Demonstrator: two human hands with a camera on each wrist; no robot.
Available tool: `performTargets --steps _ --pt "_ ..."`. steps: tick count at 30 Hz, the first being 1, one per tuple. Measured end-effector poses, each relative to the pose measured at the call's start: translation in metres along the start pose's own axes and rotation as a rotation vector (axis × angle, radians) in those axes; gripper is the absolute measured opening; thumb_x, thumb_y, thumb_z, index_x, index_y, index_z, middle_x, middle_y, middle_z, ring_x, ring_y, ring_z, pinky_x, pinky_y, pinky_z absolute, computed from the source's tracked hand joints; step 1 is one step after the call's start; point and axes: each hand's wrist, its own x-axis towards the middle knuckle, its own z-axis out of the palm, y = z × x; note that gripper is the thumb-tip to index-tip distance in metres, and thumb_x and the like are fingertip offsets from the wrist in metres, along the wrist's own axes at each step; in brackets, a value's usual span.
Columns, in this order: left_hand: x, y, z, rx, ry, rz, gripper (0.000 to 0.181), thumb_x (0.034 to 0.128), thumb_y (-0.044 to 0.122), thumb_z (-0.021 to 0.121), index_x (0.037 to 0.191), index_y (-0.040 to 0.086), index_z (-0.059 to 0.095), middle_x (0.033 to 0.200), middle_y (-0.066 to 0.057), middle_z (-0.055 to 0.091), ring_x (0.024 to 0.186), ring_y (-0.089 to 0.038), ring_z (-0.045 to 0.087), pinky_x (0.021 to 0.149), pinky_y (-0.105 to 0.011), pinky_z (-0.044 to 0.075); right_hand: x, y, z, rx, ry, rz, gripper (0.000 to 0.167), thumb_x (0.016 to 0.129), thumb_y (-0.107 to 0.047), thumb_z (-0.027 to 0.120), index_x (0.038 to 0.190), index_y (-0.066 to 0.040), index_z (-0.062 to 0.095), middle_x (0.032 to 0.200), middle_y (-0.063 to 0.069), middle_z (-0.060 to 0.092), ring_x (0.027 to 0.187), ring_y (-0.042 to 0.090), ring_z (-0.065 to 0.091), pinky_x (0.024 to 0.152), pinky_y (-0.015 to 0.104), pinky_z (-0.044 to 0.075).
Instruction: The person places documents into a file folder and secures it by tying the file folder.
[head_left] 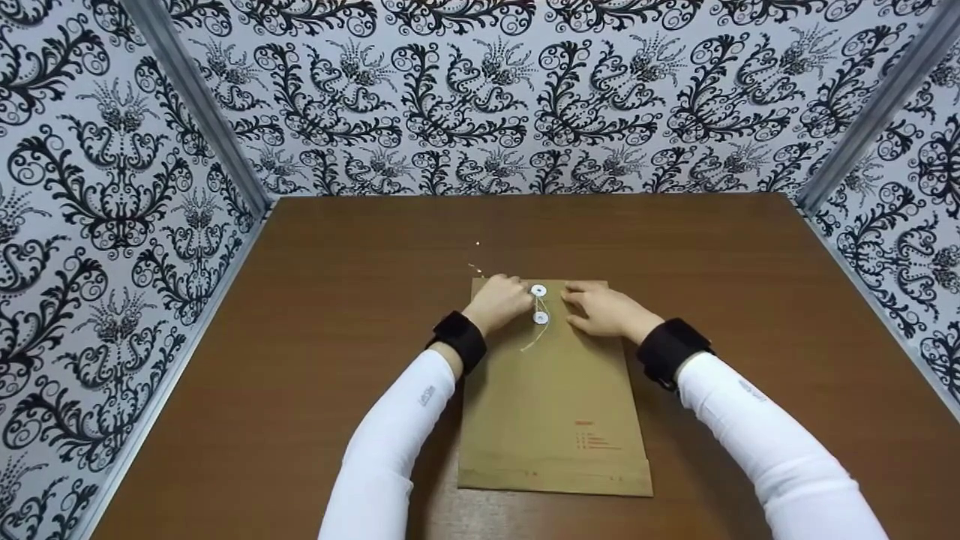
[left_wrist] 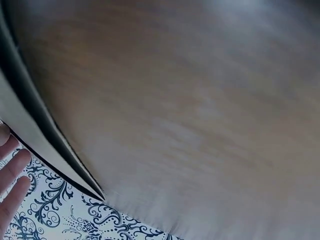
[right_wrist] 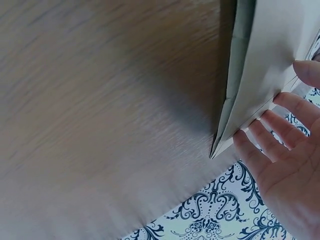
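Observation:
A brown paper document envelope [head_left: 555,390] lies flat on the table, its flap end away from me. Two white round discs [head_left: 540,318] sit near the top, with a thin string [head_left: 534,341] about them and a loose tail trailing down-left. My left hand [head_left: 501,301] is at the top left of the envelope, beside the discs; its thumb is hidden in the head view. In the left wrist view its fingers [left_wrist: 14,172] show spread at the edge. My right hand [head_left: 606,309] rests on the top right part, its fingers [right_wrist: 272,142] spread and touching the envelope.
The brown wooden table [head_left: 337,360] extends around the envelope. Patterned black-and-white panels [head_left: 495,97] with grey posts stand along its back and sides. Small pale specks [head_left: 478,243] lie beyond the envelope's top left corner. Red print [head_left: 596,439] marks its lower right.

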Motion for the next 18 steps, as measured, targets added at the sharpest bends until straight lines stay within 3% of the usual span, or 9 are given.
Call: performTargets --steps 6,13,18 --pt "-0.004 -0.001 0.000 -0.017 0.020 0.009 0.021 0.0929 0.018 0.061 0.079 0.022 0.076 0.084 0.006 0.075 0.073 -0.012 0.071 0.059 -0.026 0.055 0.000 -0.001 0.001 -0.004 0.011 -0.012 0.050 0.100 -0.022 0.062 0.141 0.007 0.056 0.152 0.031 0.049 0.140 0.048 0.050 0.112 0.057 0.046" --pt "-0.013 -0.003 -0.002 -0.017 0.079 0.052 0.017 0.0921 0.016 0.062 0.080 0.020 0.074 0.080 0.007 0.074 0.073 -0.012 0.070 0.062 -0.027 0.054 0.000 0.000 0.000 -0.011 0.020 -0.017 0.049 0.100 -0.020 0.062 0.140 0.007 0.057 0.151 0.030 0.050 0.139 0.047 0.051 0.113 0.056 0.046" --pt "-0.020 -0.003 -0.005 -0.002 0.079 0.088 0.017 0.0919 0.014 0.062 0.081 0.020 0.074 0.080 0.008 0.074 0.071 -0.012 0.069 0.061 -0.027 0.053 0.001 0.000 0.001 -0.006 0.018 -0.016 0.049 0.100 -0.020 0.061 0.141 0.006 0.056 0.152 0.030 0.050 0.140 0.046 0.051 0.113 0.055 0.046"
